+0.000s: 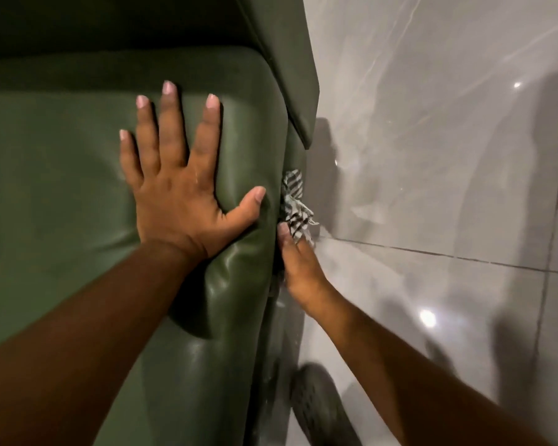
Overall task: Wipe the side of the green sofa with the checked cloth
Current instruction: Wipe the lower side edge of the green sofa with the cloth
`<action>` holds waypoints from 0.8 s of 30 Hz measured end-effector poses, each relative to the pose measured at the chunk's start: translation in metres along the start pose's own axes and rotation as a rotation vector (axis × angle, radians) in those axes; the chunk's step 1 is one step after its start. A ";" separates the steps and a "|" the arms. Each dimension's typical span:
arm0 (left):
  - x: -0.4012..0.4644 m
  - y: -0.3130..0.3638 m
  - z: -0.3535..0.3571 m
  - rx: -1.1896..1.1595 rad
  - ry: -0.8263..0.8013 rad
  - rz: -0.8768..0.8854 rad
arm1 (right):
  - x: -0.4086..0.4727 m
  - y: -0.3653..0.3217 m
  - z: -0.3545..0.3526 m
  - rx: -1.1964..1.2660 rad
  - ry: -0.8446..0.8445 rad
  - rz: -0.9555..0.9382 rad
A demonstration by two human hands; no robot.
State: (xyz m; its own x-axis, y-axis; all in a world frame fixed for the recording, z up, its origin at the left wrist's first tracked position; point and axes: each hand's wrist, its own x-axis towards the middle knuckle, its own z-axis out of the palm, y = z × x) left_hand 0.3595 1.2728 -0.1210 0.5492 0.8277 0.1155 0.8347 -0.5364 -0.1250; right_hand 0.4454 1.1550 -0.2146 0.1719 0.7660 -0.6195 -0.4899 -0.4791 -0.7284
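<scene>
I see my left hand [178,188] pressed flat on the green sofa [62,188] seat cushion, fingers [171,117] spread apart, the smooth leather-like cover dimpling under the palm. My right hand [298,262] reaches down the sofa's outer side, its fingers closed on the checked cloth [295,204], which lies against that side. Glossy grey floor tiles [448,156] with dark grout lines reflect ceiling lights beside a dark shoe [316,403].

The sofa [62,175] was dark green; beside it, the cloth [295,204] was black-and-white checked, the floor [448,156] glossy grey.
</scene>
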 end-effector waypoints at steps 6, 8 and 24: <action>0.001 0.001 -0.002 -0.007 -0.019 0.012 | 0.008 -0.008 -0.007 0.632 -0.086 0.097; 0.002 0.001 -0.001 -0.004 -0.006 0.016 | 0.013 -0.004 -0.010 0.666 -0.034 0.138; 0.008 -0.014 0.007 -0.137 -0.186 0.030 | 0.123 0.020 -0.003 0.145 0.200 -0.057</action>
State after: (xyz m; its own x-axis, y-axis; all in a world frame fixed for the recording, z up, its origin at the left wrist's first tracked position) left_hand 0.3516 1.2885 -0.1252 0.5670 0.8207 -0.0711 0.8231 -0.5678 0.0103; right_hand 0.4594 1.2377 -0.3063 0.3615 0.6827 -0.6350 -0.5898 -0.3601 -0.7228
